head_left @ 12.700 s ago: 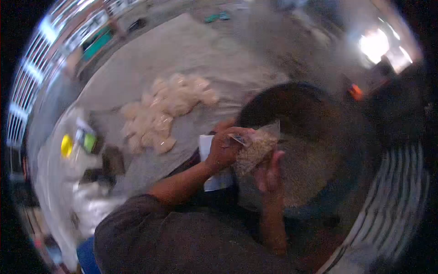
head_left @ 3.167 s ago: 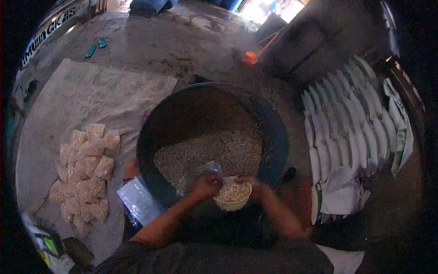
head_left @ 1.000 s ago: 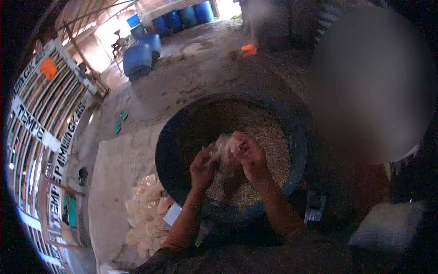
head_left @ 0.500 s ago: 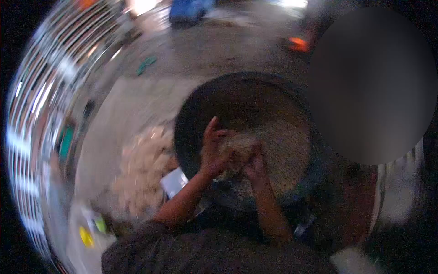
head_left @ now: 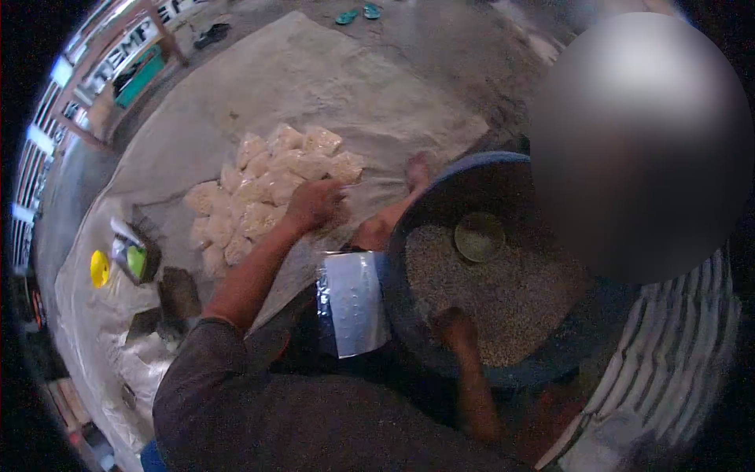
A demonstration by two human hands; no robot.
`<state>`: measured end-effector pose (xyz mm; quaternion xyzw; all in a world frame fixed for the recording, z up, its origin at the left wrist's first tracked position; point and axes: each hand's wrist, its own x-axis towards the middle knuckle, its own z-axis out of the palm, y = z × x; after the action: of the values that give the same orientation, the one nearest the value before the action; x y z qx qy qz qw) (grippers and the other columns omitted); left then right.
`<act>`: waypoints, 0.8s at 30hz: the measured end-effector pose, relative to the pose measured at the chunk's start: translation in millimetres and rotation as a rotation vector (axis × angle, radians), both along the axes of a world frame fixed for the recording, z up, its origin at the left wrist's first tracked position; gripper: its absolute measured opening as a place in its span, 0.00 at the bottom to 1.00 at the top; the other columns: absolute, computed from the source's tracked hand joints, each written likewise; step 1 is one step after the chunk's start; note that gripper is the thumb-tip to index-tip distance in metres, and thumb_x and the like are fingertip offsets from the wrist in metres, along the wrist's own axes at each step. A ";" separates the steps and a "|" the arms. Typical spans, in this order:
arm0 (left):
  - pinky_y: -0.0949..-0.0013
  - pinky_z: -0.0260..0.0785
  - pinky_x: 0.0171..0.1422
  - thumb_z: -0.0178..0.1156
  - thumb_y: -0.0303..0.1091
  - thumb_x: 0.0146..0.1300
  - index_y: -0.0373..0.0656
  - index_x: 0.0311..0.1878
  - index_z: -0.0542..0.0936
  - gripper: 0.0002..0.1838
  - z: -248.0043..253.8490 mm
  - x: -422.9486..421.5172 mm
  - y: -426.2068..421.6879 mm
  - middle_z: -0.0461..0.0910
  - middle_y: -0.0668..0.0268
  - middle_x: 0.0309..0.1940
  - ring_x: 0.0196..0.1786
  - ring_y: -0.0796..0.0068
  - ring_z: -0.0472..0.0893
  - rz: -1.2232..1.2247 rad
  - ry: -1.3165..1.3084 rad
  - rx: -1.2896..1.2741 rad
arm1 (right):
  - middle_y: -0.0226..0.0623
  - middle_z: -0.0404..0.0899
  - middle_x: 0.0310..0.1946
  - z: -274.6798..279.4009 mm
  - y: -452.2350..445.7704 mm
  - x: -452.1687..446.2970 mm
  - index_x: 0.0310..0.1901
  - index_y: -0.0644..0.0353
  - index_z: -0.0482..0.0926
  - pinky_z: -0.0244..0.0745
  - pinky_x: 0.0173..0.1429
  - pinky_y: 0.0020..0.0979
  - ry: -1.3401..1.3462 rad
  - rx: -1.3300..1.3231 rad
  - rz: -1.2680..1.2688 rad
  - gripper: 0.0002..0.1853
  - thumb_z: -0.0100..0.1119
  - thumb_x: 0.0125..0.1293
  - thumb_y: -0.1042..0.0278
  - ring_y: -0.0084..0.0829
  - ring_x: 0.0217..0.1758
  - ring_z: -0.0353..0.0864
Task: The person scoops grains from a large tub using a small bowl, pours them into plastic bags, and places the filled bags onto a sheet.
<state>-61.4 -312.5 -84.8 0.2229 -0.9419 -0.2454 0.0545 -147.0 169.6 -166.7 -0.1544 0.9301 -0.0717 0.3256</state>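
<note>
Lying near left hand (head_left: 316,206): filled bags (head_left: 253,190)

Glossy clear plastic wraps the filled bags (head_left: 277,187); the tub (head_left: 480,160) is smooth, duller plastic, its grains (head_left: 515,303) rough and matt. The ground sheet (head_left: 291,82) looks like creased, matt cloth, the white stack (head_left: 356,303) smooth and shiny.

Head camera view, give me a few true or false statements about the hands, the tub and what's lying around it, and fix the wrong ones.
1. The right hand is at the grains in the tub. True.
2. The bowl is in the left hand. False: it rests on the grains.
3. The filled bags lie on a spread sheet. True.
4. The sandals are red. False: they are green.
</note>
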 end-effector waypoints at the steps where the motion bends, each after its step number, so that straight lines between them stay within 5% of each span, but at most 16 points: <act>1: 0.50 0.76 0.52 0.69 0.44 0.53 0.48 0.50 0.84 0.21 -50.6 0.2 -22.3 0.85 0.52 0.41 0.46 0.46 0.84 0.011 0.100 0.170 | 0.52 0.79 0.54 -17.8 1.8 6.4 0.60 0.62 0.75 0.77 0.59 0.49 0.000 -0.019 -0.013 0.23 0.58 0.71 0.56 0.50 0.56 0.81; 3: 0.50 0.76 0.52 0.68 0.46 0.56 0.47 0.51 0.84 0.21 -148.3 -8.2 -59.0 0.85 0.52 0.42 0.47 0.47 0.84 0.085 0.068 0.211 | 0.53 0.80 0.52 -38.5 1.7 20.5 0.58 0.64 0.77 0.78 0.58 0.49 0.038 -0.060 -0.028 0.22 0.59 0.69 0.58 0.51 0.54 0.81; 5: 0.50 0.76 0.53 0.64 0.49 0.60 0.45 0.50 0.85 0.21 -248.6 3.4 -93.1 0.86 0.52 0.42 0.47 0.48 0.85 0.111 0.067 -0.022 | 0.53 0.81 0.51 -34.0 -5.5 31.6 0.58 0.63 0.77 0.78 0.59 0.49 0.181 -0.049 0.085 0.21 0.60 0.68 0.59 0.52 0.54 0.82; 6: 0.49 0.75 0.54 0.62 0.49 0.62 0.45 0.50 0.86 0.21 -297.3 16.0 -114.1 0.86 0.52 0.43 0.48 0.48 0.84 0.216 -0.056 0.105 | 0.52 0.81 0.52 -24.7 -10.9 35.8 0.59 0.62 0.77 0.78 0.60 0.49 0.293 -0.012 0.173 0.22 0.60 0.68 0.60 0.53 0.54 0.82; 8: 0.50 0.74 0.56 0.60 0.48 0.64 0.45 0.50 0.86 0.19 -321.2 12.5 -111.5 0.86 0.52 0.44 0.49 0.47 0.84 0.371 -0.232 0.124 | 0.47 0.83 0.45 -24.0 -3.1 33.8 0.52 0.61 0.82 0.80 0.53 0.46 0.628 -0.119 0.250 0.14 0.63 0.66 0.67 0.46 0.48 0.84; 11: 0.52 0.73 0.59 0.59 0.45 0.64 0.44 0.49 0.86 0.18 -248.1 -16.9 -72.5 0.85 0.51 0.47 0.53 0.49 0.83 0.421 -0.297 0.115 | 0.43 0.84 0.45 28.5 4.5 13.6 0.49 0.57 0.85 0.80 0.54 0.47 0.314 -0.537 -0.123 0.12 0.65 0.65 0.66 0.43 0.48 0.84; 12: 0.52 0.71 0.62 0.58 0.43 0.65 0.40 0.48 0.85 0.17 -181.0 -30.5 -40.9 0.84 0.50 0.50 0.56 0.48 0.81 0.508 -0.178 0.164 | 0.42 0.85 0.45 60.8 2.2 8.6 0.48 0.56 0.85 0.80 0.54 0.47 0.244 -0.473 -0.130 0.12 0.65 0.65 0.65 0.43 0.48 0.84; 13: 0.52 0.69 0.62 0.58 0.42 0.68 0.34 0.49 0.82 0.19 -209.1 -30.4 -60.5 0.82 0.48 0.53 0.57 0.46 0.79 0.366 0.192 -0.080 | 0.41 0.85 0.45 100.3 -4.1 -2.4 0.47 0.55 0.86 0.79 0.54 0.47 0.195 -0.422 -0.136 0.11 0.66 0.65 0.64 0.42 0.48 0.84; 15: 0.49 0.64 0.64 0.60 0.55 0.69 0.35 0.52 0.80 0.27 -13.3 -57.2 45.9 0.82 0.51 0.51 0.57 0.48 0.78 0.363 0.720 -0.292 | 0.41 0.85 0.44 130.4 -5.7 -32.9 0.47 0.55 0.86 0.79 0.54 0.46 0.327 -0.477 0.014 0.11 0.67 0.65 0.63 0.41 0.48 0.85; 17: 0.46 0.62 0.63 0.63 0.52 0.66 0.40 0.51 0.79 0.23 76.4 -62.6 139.3 0.81 0.55 0.52 0.58 0.49 0.76 -0.051 0.785 -0.163 | 0.41 0.85 0.44 145.8 -1.8 -42.3 0.47 0.55 0.85 0.78 0.54 0.46 0.629 -0.619 0.350 0.12 0.67 0.66 0.60 0.41 0.48 0.85; 18: 0.45 0.61 0.63 0.64 0.50 0.64 0.43 0.51 0.79 0.21 99.0 -62.4 181.6 0.80 0.57 0.52 0.58 0.49 0.75 -0.353 0.653 -0.206 | 0.40 0.85 0.44 165.6 -9.6 -47.8 0.47 0.55 0.86 0.78 0.55 0.45 0.574 -0.617 0.334 0.12 0.67 0.66 0.60 0.41 0.49 0.85; 20: 0.45 0.64 0.62 0.64 0.47 0.63 0.46 0.50 0.79 0.18 97.2 -62.4 223.3 0.81 0.59 0.52 0.57 0.48 0.76 -0.753 0.456 -0.351 | 0.40 0.85 0.46 206.7 -30.9 -59.5 0.48 0.55 0.86 0.78 0.56 0.44 0.421 -0.666 0.265 0.13 0.67 0.66 0.58 0.41 0.51 0.84; 23: 0.48 0.72 0.53 0.64 0.42 0.63 0.45 0.52 0.80 0.17 41.9 -62.5 231.3 0.82 0.54 0.46 0.49 0.47 0.80 -0.487 -0.021 0.213 | 0.43 0.84 0.51 218.4 -40.4 -86.6 0.54 0.54 0.83 0.77 0.59 0.43 0.119 -0.869 0.004 0.18 0.67 0.66 0.57 0.44 0.53 0.84; 24: 0.49 0.73 0.49 0.63 0.41 0.64 0.45 0.52 0.80 0.16 41.1 -58.4 232.3 0.82 0.52 0.44 0.45 0.47 0.81 -0.434 -0.003 0.247 | 0.45 0.82 0.54 200.4 -44.9 -96.8 0.58 0.54 0.80 0.76 0.61 0.44 0.310 -0.847 -0.135 0.21 0.67 0.66 0.58 0.46 0.55 0.82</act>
<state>-119.8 -80.2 -43.7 0.0209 -0.9307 -0.3640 -0.0285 -243.7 124.6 33.7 -0.2217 0.8644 -0.4431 0.0853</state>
